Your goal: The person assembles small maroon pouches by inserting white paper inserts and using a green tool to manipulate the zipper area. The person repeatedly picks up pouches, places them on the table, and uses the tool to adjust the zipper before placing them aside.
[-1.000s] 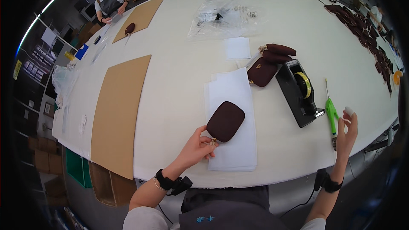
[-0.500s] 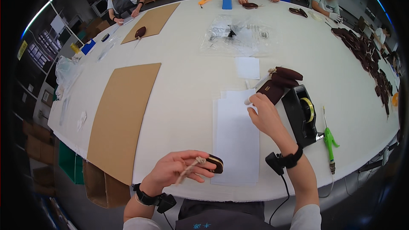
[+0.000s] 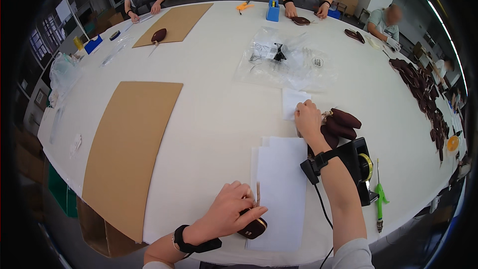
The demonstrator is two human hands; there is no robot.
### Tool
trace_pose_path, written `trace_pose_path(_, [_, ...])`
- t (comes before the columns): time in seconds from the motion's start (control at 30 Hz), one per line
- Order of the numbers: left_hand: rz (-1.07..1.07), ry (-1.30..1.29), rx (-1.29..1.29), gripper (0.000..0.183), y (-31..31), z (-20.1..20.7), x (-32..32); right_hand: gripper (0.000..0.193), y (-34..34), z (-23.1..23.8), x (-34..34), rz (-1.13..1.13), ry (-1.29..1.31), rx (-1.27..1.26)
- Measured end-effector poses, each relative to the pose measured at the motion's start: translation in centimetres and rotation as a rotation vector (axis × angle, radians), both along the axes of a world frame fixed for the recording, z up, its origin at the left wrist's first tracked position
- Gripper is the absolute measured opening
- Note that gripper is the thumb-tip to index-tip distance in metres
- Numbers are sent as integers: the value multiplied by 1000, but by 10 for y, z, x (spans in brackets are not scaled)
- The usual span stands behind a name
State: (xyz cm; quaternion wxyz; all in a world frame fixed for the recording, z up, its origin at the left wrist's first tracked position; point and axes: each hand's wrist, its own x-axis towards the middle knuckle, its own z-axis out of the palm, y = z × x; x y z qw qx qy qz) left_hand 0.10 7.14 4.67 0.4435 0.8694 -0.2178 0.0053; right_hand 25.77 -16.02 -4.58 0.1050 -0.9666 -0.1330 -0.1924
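The left hand (image 3: pixel 231 211) grips a small dark-brown pouch (image 3: pixel 254 230), round-cornered, with a gold-coloured zip (image 3: pixel 261 222) and a pale cord (image 3: pixel 258 194) standing up, by the lower left edge of the white sheets (image 3: pixel 281 194). Farther off, well apart, the right hand (image 3: pixel 308 118) bends over a small white sheet (image 3: pixel 291 100), beside more brown pouches (image 3: pixel 342 125); whether it holds anything, I cannot tell.

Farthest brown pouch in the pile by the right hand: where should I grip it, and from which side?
Probably the rounded right end of the farthest brown pouch, coming from the right: that end points away from the right hand, while pale cord bunches at its left end and the next pouch seems to press along its near side.
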Motion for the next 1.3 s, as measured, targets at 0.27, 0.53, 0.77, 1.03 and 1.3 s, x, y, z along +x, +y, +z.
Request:
trace_pose_path(0.27, [-175, 870, -531, 31, -6, -37, 23, 11, 3, 28, -6, 43, 24, 570])
trace_pose_path(0.53, [-122, 788, -467, 32, -2, -47, 24, 17, -15, 62, -155, 276, 286, 829])
trace_pose_path(0.77, [-187, 724, -382, 27, -17, -42, 12, 15, -38, 42, -242, 221, 147, 650])
trace_pose_path(1.03, [-19, 384, 48, 18, -45, -47, -1, 14, -50, 38, -259, 38, 88, 913])
trace_pose_path(1.3, [63, 393, -124, 13, -53, -53, -5, 13, -48, 27, -266, 81, -2, 818])
